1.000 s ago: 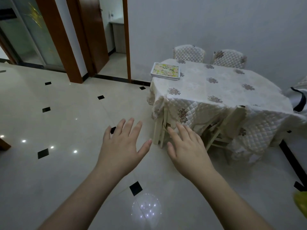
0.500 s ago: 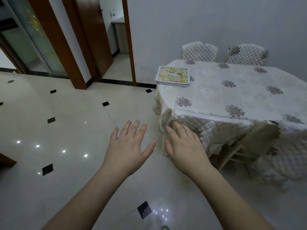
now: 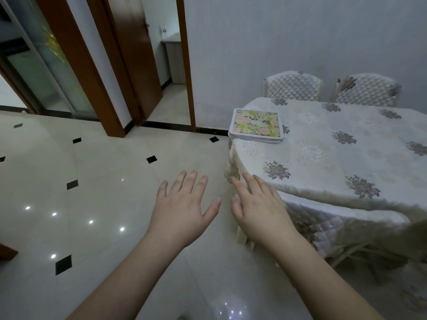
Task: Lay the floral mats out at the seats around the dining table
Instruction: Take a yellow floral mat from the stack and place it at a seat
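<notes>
A stack of floral mats [image 3: 256, 124] lies on the near left corner of the dining table [image 3: 342, 158], which wears a quilted cream cloth with grey flower patches. My left hand [image 3: 182, 209] is stretched forward over the tiled floor, palm down, fingers straight and spread, holding nothing. My right hand [image 3: 258, 209] is beside it, also flat and empty, in front of the table's hanging cloth corner. Both hands are well short of the mats.
Two quilted chairs [image 3: 292, 85] [image 3: 366, 90] stand at the far side against the wall. Another chair's frame [image 3: 346, 255] shows under the cloth on the near side. A wooden doorway [image 3: 147, 65] and glossy tiled floor [image 3: 92, 192] lie to the left.
The view has moved closer to the table and tilted up; the mats and table appear larger and nearer. Both hands stay extended, flat and empty.
</notes>
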Demonstrator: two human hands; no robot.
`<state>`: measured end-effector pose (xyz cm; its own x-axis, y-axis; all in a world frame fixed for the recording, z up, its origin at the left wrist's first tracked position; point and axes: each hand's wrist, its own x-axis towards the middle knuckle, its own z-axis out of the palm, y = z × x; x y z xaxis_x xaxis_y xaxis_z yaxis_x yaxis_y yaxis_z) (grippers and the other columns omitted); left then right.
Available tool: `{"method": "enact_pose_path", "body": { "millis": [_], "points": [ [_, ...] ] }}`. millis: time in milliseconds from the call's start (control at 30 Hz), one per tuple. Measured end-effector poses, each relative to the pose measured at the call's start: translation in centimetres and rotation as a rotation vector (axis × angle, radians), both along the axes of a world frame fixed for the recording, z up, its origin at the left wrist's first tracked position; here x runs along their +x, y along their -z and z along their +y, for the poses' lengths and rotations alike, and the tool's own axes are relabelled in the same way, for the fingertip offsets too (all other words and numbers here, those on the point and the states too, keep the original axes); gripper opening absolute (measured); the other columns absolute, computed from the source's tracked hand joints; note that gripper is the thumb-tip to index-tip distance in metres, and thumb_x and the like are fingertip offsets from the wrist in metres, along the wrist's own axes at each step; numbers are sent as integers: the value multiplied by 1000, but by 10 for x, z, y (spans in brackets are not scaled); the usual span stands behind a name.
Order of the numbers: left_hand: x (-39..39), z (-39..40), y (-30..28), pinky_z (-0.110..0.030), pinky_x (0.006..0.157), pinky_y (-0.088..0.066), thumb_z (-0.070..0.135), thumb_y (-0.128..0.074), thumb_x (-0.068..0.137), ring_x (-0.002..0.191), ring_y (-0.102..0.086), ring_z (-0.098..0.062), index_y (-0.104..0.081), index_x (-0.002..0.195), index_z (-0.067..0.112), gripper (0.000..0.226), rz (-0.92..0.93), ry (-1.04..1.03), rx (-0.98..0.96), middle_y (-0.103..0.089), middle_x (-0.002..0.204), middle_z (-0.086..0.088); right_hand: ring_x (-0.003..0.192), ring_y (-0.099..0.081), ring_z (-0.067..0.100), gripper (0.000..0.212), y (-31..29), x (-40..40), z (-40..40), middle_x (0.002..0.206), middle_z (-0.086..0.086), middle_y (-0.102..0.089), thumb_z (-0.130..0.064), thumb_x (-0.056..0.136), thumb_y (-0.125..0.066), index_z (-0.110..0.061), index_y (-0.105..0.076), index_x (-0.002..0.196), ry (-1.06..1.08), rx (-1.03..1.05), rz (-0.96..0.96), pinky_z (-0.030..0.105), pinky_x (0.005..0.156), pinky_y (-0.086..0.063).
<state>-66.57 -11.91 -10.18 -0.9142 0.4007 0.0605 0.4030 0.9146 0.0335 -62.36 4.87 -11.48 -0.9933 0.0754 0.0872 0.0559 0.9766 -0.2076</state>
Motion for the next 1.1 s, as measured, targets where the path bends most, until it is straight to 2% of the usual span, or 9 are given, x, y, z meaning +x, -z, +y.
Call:
{"method": "enact_pose_path", "body": {
  "millis": [133, 367, 533, 600, 767, 900, 1100],
  "points": [
    [-59, -25, 2, -45, 119, -7, 70, 11, 76, 150, -2, -14, -9, 155, 34, 89, 5, 28, 5, -7, 164, 7, 139, -38, 30, 65, 8, -53, -24, 151, 10, -42, -46, 89, -17, -22, -45, 143, 39, 20, 27, 46, 111, -30],
    [-149, -50, 5, -45, 119, -9, 70, 7, 77, 150, -6, -15, -13, 154, 33, 88, -22, 117, 27, -12, 164, 6, 134, -44, 30, 62, 12, -124, -51, 145, 10, -49, -45, 89, -23, -20, -51, 139, 127, 40, 1, 45, 107, -36],
    [-198, -42, 8, -44, 119, -9, 70, 8, 76, 150, -6, -15, -14, 154, 33, 89, -24, 189, 43, -13, 164, 6, 139, -37, 30, 71, 6, -166, -49, 151, 10, -43, -47, 85, -14, -21, -45, 143, 162, 47, -23, 45, 112, -29],
    [-221, -34, 9, -45, 120, -9, 70, 8, 76, 150, -6, -15, -13, 154, 33, 89, -31, 205, 53, -13, 164, 5, 140, -35, 29, 71, 6, -185, -42, 152, 10, -40, -48, 85, -13, -22, -44, 144, 179, 59, -24, 45, 113, -27],
    [-282, 3, 16, -44, 121, -7, 70, 11, 76, 150, -2, -15, -9, 154, 34, 89, -35, 263, 30, -8, 164, 6, 125, -54, 35, 57, 22, -238, -9, 137, 14, -57, -41, 89, -30, -17, -60, 132, 254, 85, 4, 48, 101, -44],
    [-334, 39, 17, -43, 121, -6, 70, 10, 77, 150, -2, -15, -9, 154, 34, 88, -27, 303, -13, -9, 164, 6, 123, -57, 35, 55, 29, -285, 22, 135, 16, -59, -39, 88, -33, -15, -63, 128, 286, 39, -7, 48, 98, -47],
    [-405, 86, 24, -40, 120, -7, 65, 12, 78, 150, -5, -15, -11, 155, 31, 87, -29, 320, -38, -11, 164, 5, 135, -44, 33, 58, 26, -347, 80, 147, 13, -47, -38, 91, -27, -18, -52, 139, 310, 4, 30, 45, 110, -34]
  ]
}}
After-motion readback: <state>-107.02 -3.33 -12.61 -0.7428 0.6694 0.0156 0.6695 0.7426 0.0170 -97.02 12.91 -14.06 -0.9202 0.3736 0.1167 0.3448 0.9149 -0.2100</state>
